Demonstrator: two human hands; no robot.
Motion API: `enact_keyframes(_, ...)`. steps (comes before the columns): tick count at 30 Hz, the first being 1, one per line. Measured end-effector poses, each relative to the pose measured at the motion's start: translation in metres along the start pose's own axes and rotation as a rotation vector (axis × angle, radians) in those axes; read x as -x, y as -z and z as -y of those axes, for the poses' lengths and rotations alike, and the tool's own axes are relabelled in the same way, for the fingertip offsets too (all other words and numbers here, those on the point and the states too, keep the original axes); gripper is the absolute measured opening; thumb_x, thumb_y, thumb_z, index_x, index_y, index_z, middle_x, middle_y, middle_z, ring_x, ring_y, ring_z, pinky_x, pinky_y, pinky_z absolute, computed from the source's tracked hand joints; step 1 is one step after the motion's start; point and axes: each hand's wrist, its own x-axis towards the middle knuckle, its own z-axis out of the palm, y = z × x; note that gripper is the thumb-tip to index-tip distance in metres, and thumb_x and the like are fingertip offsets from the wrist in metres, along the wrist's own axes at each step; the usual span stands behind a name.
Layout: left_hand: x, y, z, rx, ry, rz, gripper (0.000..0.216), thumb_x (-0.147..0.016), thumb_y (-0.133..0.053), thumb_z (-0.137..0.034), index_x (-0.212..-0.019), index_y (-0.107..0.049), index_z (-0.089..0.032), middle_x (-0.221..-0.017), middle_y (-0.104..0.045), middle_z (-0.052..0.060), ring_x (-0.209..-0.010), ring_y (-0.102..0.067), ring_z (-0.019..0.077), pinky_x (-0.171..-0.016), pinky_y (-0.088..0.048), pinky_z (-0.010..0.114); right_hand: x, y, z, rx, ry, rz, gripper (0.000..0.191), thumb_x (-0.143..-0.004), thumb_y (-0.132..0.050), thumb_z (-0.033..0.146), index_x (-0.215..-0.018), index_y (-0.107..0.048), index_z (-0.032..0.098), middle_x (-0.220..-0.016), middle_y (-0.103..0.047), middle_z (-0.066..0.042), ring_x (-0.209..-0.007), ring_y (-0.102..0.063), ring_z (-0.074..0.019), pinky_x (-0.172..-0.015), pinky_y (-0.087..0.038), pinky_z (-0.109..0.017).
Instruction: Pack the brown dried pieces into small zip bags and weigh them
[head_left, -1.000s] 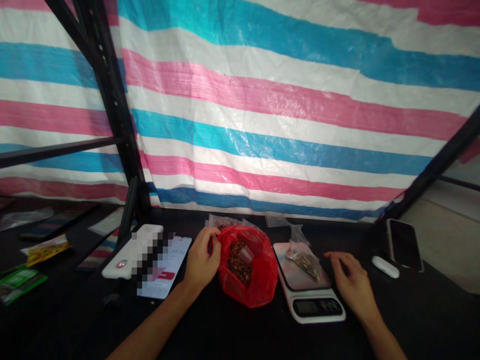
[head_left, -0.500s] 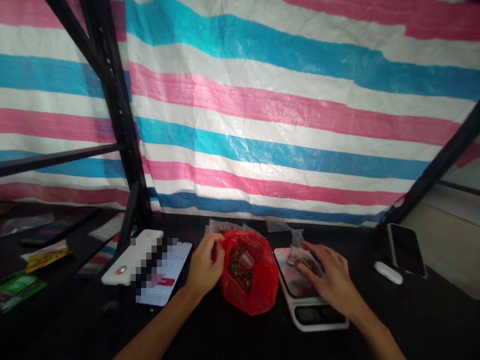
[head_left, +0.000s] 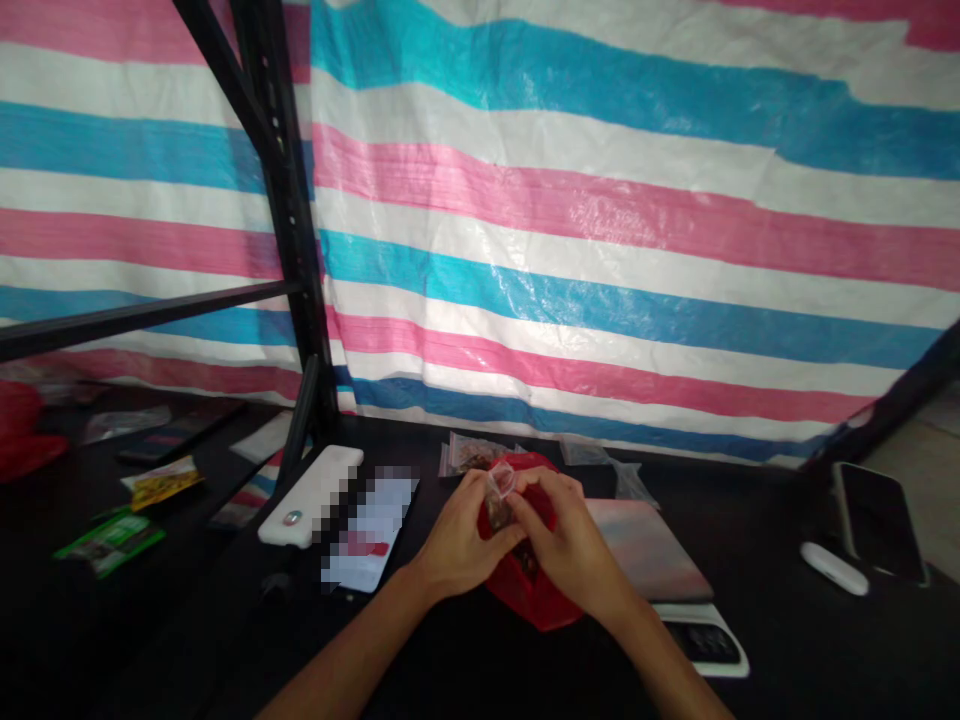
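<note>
Both hands meet over an open red plastic bag (head_left: pixel 544 605) that stands on the black table. Between them is a small clear zip bag (head_left: pixel 501 490) with brown bits inside. My left hand (head_left: pixel 469 535) is closed on the zip bag's left side, and my right hand (head_left: pixel 559 535) pinches it near the top from the right. Part of the red bag's brown, grain-like contents shows beneath the fingers; the hands hide the rest. To the right, the kitchen scale (head_left: pixel 649 550) has a bare metal plate, its display partly behind my right forearm.
Behind the red bag lie filled zip bags (head_left: pixel 469 452) and flat clear bags (head_left: pixel 585 452). A white power bank (head_left: pixel 311 495) and a lit phone (head_left: pixel 375 540) are at left, with yellow (head_left: pixel 165 485) and green packets (head_left: pixel 112 540) beyond. A dark phone (head_left: pixel 881 520) and white case (head_left: pixel 834 568) lie right.
My right hand has lifted the small zip bag off the scale and brought it left over the red bag. My left hand has left the red bag's rim and joined it. The view has shifted.
</note>
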Motion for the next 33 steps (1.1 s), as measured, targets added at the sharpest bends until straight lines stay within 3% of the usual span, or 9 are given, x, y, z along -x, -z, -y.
enact_keyframes(4,-0.001,-0.001,0.005,-0.021,0.073,-0.152,0.021,-0.096,-0.056,-0.028,-0.116,-0.061,-0.024,-0.113,-0.069,0.008,-0.106,-0.066,0.0212,-0.095,-0.054,0.037,0.000,0.003,-0.016,0.115,0.004,0.037,0.013,-0.098,-0.054,0.033,-0.101,-0.065,0.026,-0.108,-0.073,-0.006,-0.104,-0.064,-0.0265,-0.093,-0.042,-0.044)
enact_keyframes(9,-0.005,-0.001,0.012,-0.201,0.173,-0.374,0.016,-0.097,-0.052,-0.030,-0.107,-0.061,-0.021,-0.103,-0.070,0.009,-0.101,-0.067,0.0256,-0.091,-0.055,0.043,0.002,0.013,-0.032,0.391,-0.046,0.323,0.006,-0.089,-0.065,0.022,-0.095,-0.065,0.025,-0.095,-0.073,-0.003,-0.092,-0.063,-0.0260,-0.088,-0.037,-0.044)
enact_keyframes(15,-0.006,-0.005,0.014,-0.178,0.281,-0.309,0.015,-0.099,-0.046,-0.030,-0.096,-0.059,-0.022,-0.094,-0.068,0.007,-0.091,-0.068,0.0245,-0.083,-0.055,0.041,-0.008,0.010,-0.028,0.458,0.030,0.372,0.032,-0.085,-0.055,0.003,-0.107,-0.066,0.023,-0.111,-0.073,-0.006,-0.107,-0.061,-0.0269,-0.098,-0.033,-0.046)
enact_keyframes(19,-0.005,-0.009,0.018,-0.071,0.303,-0.360,0.019,-0.100,-0.044,-0.031,-0.098,-0.060,-0.022,-0.096,-0.070,0.007,-0.093,-0.068,0.0241,-0.087,-0.054,0.042,-0.015,0.007,-0.029,0.486,0.056,0.450,0.046,-0.081,-0.051,-0.003,-0.116,-0.067,0.022,-0.118,-0.071,-0.008,-0.111,-0.061,-0.0255,-0.101,-0.034,-0.043)
enact_keyframes(23,-0.006,-0.014,0.020,0.069,0.431,-0.433,0.025,-0.100,-0.044,-0.036,-0.104,-0.063,-0.020,-0.106,-0.071,0.010,-0.104,-0.067,0.0257,-0.096,-0.051,0.043,-0.019,-0.002,-0.032,0.404,0.019,0.536,0.045,-0.079,-0.054,-0.001,-0.114,-0.069,0.023,-0.121,-0.069,-0.005,-0.112,-0.062,-0.0221,-0.100,-0.038,-0.037)
enact_keyframes(27,-0.008,-0.015,0.022,0.232,0.569,-0.507,0.031,-0.099,-0.045,-0.037,-0.119,-0.061,-0.019,-0.126,-0.068,0.012,-0.122,-0.061,0.0257,-0.109,-0.043,0.041,-0.021,-0.008,-0.031,0.376,-0.025,0.529,0.041,-0.081,-0.057,0.006,-0.117,-0.069,0.022,-0.121,-0.068,-0.006,-0.113,-0.062,-0.0227,-0.100,-0.040,-0.035)
enact_keyframes(33,-0.009,-0.014,0.029,0.315,0.604,-0.586,0.029,-0.098,-0.046,-0.039,-0.115,-0.062,-0.022,-0.130,-0.067,0.009,-0.128,-0.057,0.0251,-0.115,-0.038,0.041,-0.016,-0.003,-0.034,0.392,-0.036,0.514,0.041,-0.079,-0.057,0.004,-0.112,-0.071,0.024,-0.116,-0.068,-0.005,-0.108,-0.062,-0.0228,-0.095,-0.039,-0.036)
